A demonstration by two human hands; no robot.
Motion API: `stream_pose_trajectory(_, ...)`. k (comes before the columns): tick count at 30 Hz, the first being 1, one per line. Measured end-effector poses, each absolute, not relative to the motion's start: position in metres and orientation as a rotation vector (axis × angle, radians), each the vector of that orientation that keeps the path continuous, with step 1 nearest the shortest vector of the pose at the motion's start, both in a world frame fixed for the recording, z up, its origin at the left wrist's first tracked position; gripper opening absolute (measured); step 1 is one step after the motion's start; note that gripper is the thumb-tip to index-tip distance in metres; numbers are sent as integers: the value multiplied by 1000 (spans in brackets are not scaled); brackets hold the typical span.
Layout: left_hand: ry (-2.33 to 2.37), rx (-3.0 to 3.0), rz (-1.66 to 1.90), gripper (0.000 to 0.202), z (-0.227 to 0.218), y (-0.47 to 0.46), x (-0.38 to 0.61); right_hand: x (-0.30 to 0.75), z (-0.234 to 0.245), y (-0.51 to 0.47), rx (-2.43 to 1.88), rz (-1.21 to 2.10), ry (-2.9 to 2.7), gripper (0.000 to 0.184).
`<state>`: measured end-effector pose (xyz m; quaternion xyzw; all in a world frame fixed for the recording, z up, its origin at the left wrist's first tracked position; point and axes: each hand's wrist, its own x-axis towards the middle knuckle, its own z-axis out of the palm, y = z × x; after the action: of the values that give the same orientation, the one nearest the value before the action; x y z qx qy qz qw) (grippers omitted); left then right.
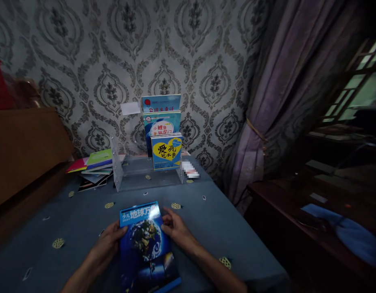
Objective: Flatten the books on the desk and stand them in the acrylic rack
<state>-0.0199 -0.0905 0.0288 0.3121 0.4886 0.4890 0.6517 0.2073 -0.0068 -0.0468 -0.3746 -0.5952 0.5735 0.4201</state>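
A blue book with an Earth picture on its cover (147, 244) lies flat on the blue tablecloth (75, 219) right in front of me. My left hand (110, 240) grips its left edge with the thumb on the cover. Along the right edge my right hand (175, 228) holds it, fingers curled over the cover. Further back a clear acrylic book stand (117, 171) holds three upright books (166, 151) at its right end, the front one blue with a yellow heart.
A loose stack of thin colourful books (95, 167) lies left of the stand. A wooden cabinet (26, 150) stands at the left, patterned wallpaper behind. A purple curtain (276, 106) hangs right, beside a dark side table (298, 211) with a blue cloth (349, 236).
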Motion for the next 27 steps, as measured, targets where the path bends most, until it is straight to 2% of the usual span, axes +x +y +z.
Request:
stream_pose_trajectory(2, 1090, 752, 1111, 51, 41, -84, -14, 215, -37, -5, -854, 1667, -1420, 44)
stream_pose_trajectory(5, 1029, 883, 1100, 50, 61, -64, -6, 231, -11, 2, -757, 1804, -1414, 41)
stream_pose_trajectory(10, 935, 1433, 1118, 46, 117, -1, 7, 258, 54, 50, -664, 1470, -1545, 42)
stream_pose_trajectory(16, 874, 2191, 1334, 43, 195, 80, 20, 273, 138, 130, -503, 832, -1661, 36)
stream_pose_trajectory(20, 912, 2314, 1417, 42, 200, 110, 24, 274, 150, 161, -497, 618, -1716, 37)
stream_pose_trajectory(27, 969, 2275, 1371, 41, 178, 119, 23, 275, 129, 178, -496, 544, -1758, 35)
